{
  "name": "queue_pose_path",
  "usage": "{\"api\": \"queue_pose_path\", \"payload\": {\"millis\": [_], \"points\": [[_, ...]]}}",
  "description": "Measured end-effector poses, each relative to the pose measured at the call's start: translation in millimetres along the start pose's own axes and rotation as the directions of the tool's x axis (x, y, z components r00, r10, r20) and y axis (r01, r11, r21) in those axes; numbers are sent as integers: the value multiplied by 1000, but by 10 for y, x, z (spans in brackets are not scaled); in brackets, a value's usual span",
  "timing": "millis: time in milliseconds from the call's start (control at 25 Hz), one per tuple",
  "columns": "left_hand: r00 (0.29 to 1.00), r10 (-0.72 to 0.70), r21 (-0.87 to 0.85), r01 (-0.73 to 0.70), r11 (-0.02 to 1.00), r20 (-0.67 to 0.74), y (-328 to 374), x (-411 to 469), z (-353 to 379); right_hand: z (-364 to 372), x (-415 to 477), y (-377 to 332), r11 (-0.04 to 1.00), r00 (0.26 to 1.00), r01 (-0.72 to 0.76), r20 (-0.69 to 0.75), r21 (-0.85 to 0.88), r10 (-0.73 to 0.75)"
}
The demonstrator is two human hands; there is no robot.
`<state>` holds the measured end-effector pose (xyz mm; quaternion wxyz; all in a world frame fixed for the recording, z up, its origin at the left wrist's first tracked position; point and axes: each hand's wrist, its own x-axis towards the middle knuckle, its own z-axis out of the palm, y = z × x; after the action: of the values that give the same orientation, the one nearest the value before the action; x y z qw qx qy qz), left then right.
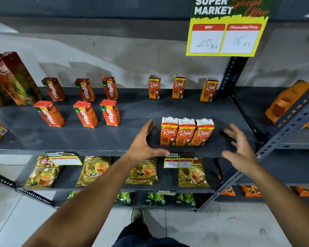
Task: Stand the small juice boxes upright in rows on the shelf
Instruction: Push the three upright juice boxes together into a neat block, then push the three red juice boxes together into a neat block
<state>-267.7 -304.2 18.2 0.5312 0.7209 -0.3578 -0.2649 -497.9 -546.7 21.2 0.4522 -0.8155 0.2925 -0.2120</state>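
Observation:
Three small orange Real juice boxes (185,133) stand upright and pressed side by side near the front of the dark grey shelf (136,138). My left hand (144,142) is open just left of them, not touching. My right hand (239,145) is open to their right, fingers spread, also apart from them. Three more Real boxes (178,87) stand spaced out along the back wall. Several red Maaza boxes (86,114) stand in two rows on the left half of the shelf.
Tall Real pineapple cartons (12,81) stand at the far left. A yellow price sign (225,32) hangs above right. A slotted metal upright (282,132) borders the shelf on the right. Tea packets (95,169) fill the shelf below.

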Motion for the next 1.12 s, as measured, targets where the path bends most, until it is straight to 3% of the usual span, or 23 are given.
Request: {"api": "queue_pose_path", "payload": {"millis": [80, 160, 280, 360, 480, 600, 680, 760, 960, 1040, 1120], "points": [[989, 92, -44, -98, 994, -120, -56, -250, -100, 109, -259, -45, 998, 993, 52, -103, -37, -55], [930, 196, -40, -219, 975, -309, -225, -580, -296, 339, -498, -163, 992, 993, 97, 76, -80, -91], [813, 198, -41, -262, 964, -548, -494, -1041, -864, 830, -698, -477, 973, 904, 208, 399, -100, -153], [733, 171, -41, -262, 964, -659, -570, -1159, -1394, 1200, -665, -783, 967, 863, 248, 467, -62, -192], [610, 160, -25, -283, 959, -776, -540, -1074, -2165, 1745, -373, -1254, 960, 874, 276, 403, 45, -270], [538, 46, -194, -380, 905, -841, -621, -961, -2720, 2257, 91, -1695, 965, 940, 233, 228, 118, -255], [592, -16, -295, -378, 877, -806, -748, -896, -2966, 2539, 402, -1873, 976, 975, 162, 129, 143, -180], [705, -18, -298, -275, 914, -709, -849, -787, -3127, 2719, 647, -1926, 981, 991, 76, 95, 177, -94], [937, -61, -184, -4, 983, -344, -976, -313, -3565, 3088, 1012, -2005, 996, 977, -78, 203, 44, 68], [970, -93, -92, 74, 993, -223, -1003, -156, -3596, 3157, 1046, -2037, 992, 976, -127, 178, 15, 122], [968, -134, -6, 136, 991, -210, -1047, -38, -3564, 3192, 1028, -2013, 985, 973, -172, 160, 7, 168]]}}
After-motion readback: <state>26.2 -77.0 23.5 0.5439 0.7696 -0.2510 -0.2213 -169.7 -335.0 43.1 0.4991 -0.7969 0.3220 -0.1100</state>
